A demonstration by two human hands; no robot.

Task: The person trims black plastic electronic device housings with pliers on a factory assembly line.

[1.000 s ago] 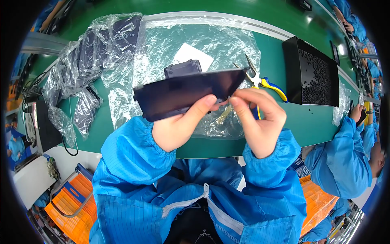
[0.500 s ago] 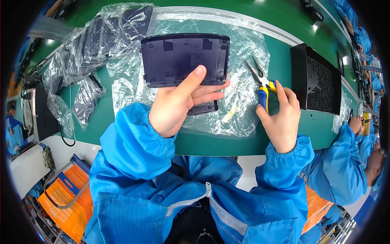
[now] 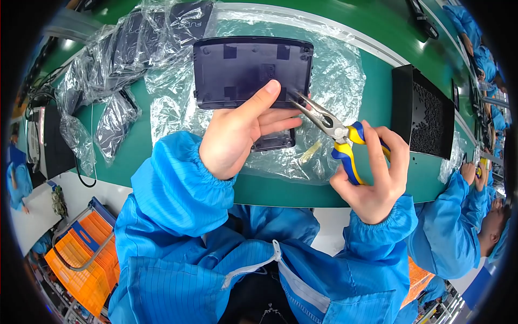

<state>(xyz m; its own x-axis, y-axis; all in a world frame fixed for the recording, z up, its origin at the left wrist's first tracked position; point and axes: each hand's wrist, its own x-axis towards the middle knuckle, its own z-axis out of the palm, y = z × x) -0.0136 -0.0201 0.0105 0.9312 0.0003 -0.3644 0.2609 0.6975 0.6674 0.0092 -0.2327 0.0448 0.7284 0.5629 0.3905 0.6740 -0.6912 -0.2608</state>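
A dark plastic housing panel (image 3: 237, 70) is held up by my left hand (image 3: 237, 132), thumb across its inner face and fingers behind. My right hand (image 3: 375, 175) grips needle-nose pliers (image 3: 339, 133) by their blue and yellow handles. The plier jaws are slightly parted, and their tips lie over the panel's lower right corner; whether they touch it I cannot tell. Below the panel, partly covered by my left hand, another dark plastic part (image 3: 275, 141) rests on clear plastic film (image 3: 334, 92).
Several dark panels in clear bags (image 3: 129, 48) lie at the far left. A black open box (image 3: 402, 108) of small black pieces stands at the right. Beyond it a co-worker's blue sleeve (image 3: 442, 227) reaches the green table (image 3: 302, 195). An orange crate (image 3: 86, 254) sits at lower left.
The pliers have swung left, from beside the panel to over its lower right corner, with my right hand turning around the handles. The panel has shifted slightly up and right.
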